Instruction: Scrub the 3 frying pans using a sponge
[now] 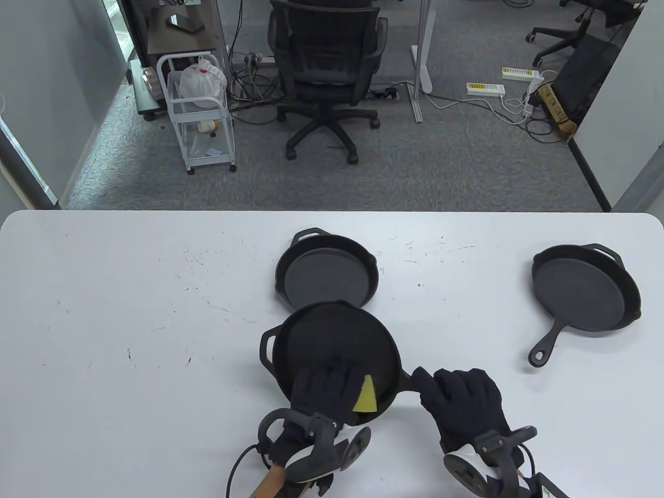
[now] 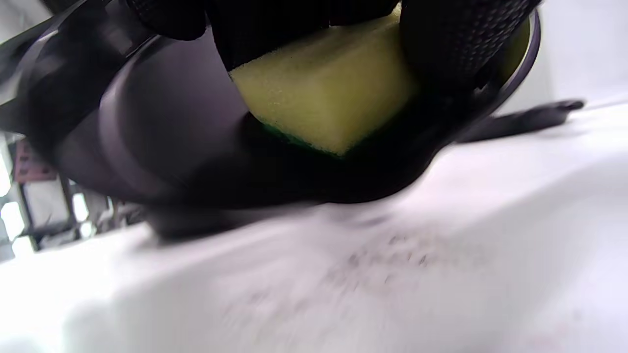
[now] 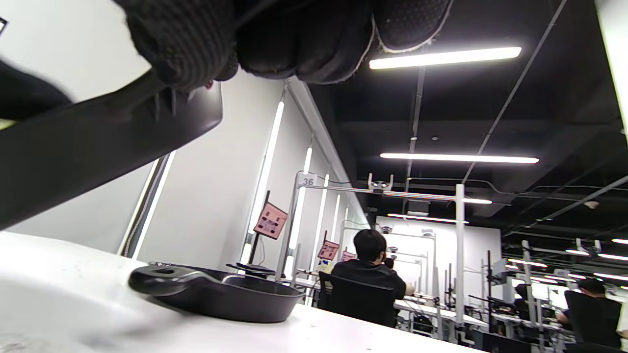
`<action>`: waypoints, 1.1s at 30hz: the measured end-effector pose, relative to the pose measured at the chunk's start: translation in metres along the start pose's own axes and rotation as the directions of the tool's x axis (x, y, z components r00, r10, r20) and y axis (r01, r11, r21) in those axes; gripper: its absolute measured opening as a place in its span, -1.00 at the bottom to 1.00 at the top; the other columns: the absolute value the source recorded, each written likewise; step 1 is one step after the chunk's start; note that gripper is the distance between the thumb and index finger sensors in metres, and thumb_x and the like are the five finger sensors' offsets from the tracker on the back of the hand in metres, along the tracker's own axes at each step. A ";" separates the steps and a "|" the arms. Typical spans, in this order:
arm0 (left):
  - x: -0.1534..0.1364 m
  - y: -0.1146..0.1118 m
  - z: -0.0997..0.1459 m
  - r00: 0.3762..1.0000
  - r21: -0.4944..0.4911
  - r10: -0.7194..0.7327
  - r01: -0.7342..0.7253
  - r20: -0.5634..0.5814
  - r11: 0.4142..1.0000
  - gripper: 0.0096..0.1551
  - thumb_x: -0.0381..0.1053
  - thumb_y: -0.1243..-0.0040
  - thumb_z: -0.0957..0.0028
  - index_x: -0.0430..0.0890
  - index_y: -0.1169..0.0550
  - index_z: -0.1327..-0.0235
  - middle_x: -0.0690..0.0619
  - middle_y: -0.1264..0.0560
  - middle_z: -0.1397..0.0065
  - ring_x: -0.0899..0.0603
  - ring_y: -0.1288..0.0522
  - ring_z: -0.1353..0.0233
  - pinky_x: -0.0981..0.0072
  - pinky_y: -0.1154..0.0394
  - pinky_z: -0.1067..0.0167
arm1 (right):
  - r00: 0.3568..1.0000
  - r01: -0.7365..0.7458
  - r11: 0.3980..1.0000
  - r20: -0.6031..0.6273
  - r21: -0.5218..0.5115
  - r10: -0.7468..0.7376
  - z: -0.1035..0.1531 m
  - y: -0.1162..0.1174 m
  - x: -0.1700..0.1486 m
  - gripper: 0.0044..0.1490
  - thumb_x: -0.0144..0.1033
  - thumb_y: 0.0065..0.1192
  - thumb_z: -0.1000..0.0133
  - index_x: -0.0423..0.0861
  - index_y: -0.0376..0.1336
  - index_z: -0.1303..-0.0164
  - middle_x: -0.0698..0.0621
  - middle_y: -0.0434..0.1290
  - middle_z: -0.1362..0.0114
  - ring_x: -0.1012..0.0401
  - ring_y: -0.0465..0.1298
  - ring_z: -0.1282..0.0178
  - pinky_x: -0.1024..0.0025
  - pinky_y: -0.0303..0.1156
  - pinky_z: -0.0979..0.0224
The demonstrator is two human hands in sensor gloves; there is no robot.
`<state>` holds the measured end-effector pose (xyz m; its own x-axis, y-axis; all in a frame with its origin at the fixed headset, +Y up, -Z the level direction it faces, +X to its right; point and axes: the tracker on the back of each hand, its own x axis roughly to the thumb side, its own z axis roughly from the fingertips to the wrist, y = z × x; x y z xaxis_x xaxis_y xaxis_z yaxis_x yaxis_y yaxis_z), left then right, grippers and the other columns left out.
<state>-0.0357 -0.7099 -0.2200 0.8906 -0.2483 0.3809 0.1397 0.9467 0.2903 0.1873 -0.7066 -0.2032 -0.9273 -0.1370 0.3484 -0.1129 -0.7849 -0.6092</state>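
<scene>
Three black cast-iron frying pans are on the white table (image 1: pixel 129 311). The near pan (image 1: pixel 332 342) is tilted up off the table; my right hand (image 1: pixel 456 397) grips its handle (image 1: pixel 410 381). My left hand (image 1: pixel 324 389) holds a yellow sponge (image 1: pixel 367 395) with a green underside against the pan's inner near side. In the left wrist view the sponge (image 2: pixel 324 93) is pinched between my gloved fingers (image 2: pixel 451 39) inside the pan (image 2: pixel 162 132). A second pan (image 1: pixel 326 272) lies just behind the near one. The third pan (image 1: pixel 583 295) sits at the right and shows in the right wrist view (image 3: pixel 221 291).
An office chair (image 1: pixel 327 67) and a white wire trolley (image 1: pixel 199 111) stand on the carpet beyond the table's far edge. Power strips and cables lie on the floor at the far right. People sit at desks in the background of the right wrist view.
</scene>
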 end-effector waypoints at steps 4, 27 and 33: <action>-0.008 0.010 -0.001 0.987 0.135 -0.060 0.081 -0.148 0.988 -0.03 0.26 -0.24 0.02 0.07 -0.25 -0.72 -0.09 -0.27 -0.75 -0.25 -0.37 -0.62 -0.28 -0.27 -0.53 | 0.996 0.011 1.000 0.087 -0.001 -0.011 0.003 0.001 0.015 -0.35 -0.05 0.46 0.12 0.28 0.43 -0.25 0.10 0.59 -0.21 0.06 0.58 -0.11 -0.08 0.36 -0.42; -0.014 0.015 0.001 0.987 0.160 -0.038 0.063 -0.154 0.985 0.00 0.30 -0.25 0.04 0.07 -0.24 -0.72 -0.08 -0.26 -0.75 -0.25 -0.35 -0.63 -0.24 -0.32 -0.51 | 0.998 0.014 1.000 0.061 -0.021 -0.012 0.003 -0.006 0.014 -0.34 -0.05 0.48 0.14 0.25 0.44 -0.25 0.10 0.60 -0.19 0.07 0.59 -0.09 -0.08 0.38 -0.41; -0.059 0.006 0.003 0.934 0.116 -0.036 0.082 -0.354 0.990 -0.02 0.23 -0.30 0.02 0.02 -0.26 -0.71 -0.05 -0.33 -0.71 -0.23 -0.39 -0.59 -0.25 -0.33 -0.48 | 0.998 0.012 0.999 0.067 -0.033 -0.010 0.003 -0.011 0.012 -0.33 -0.04 0.53 0.18 0.24 0.47 -0.22 0.11 0.62 -0.18 0.07 0.60 -0.08 -0.07 0.39 -0.40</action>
<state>-0.0889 -0.6906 -0.2380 0.9805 -0.1937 0.0345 0.1615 0.8927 0.4207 0.1786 -0.7018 -0.1900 -0.8999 -0.1696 0.4017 -0.1358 -0.7664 -0.6278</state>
